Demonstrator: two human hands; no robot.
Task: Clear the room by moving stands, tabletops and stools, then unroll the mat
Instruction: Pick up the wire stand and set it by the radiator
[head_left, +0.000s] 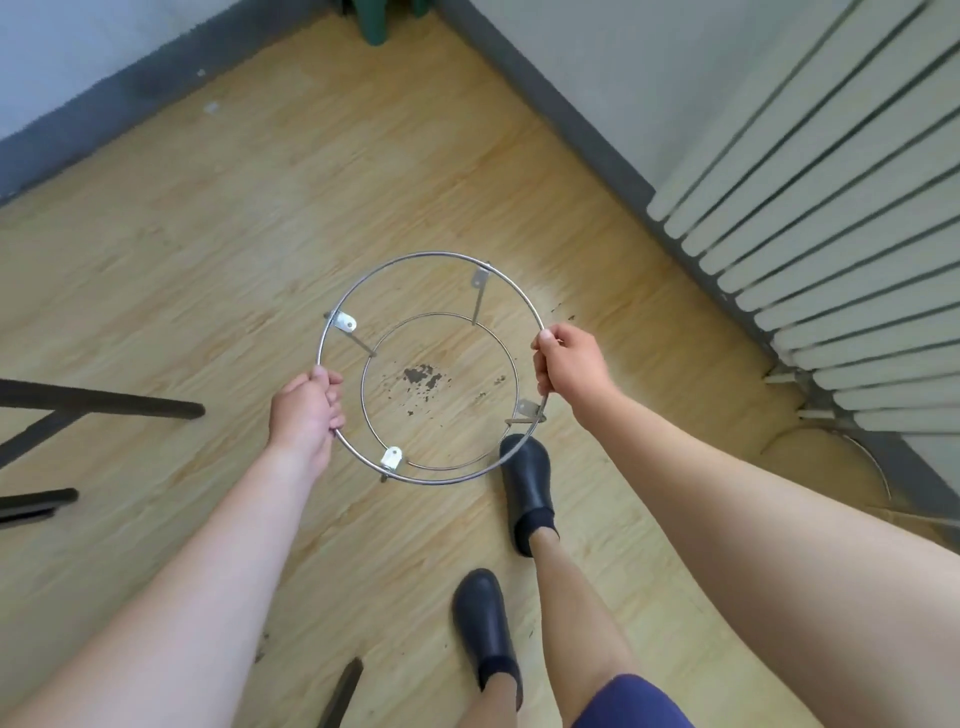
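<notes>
Evidently light and stiff, the wire stand at mid-frame hangs from left hand and right hand, both gripping its top ring.

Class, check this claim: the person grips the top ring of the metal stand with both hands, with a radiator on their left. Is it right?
No. The head view shows the radiator on the person's right, not left. The rest stands: left hand and right hand both grip the top ring of the metal stand.
</notes>
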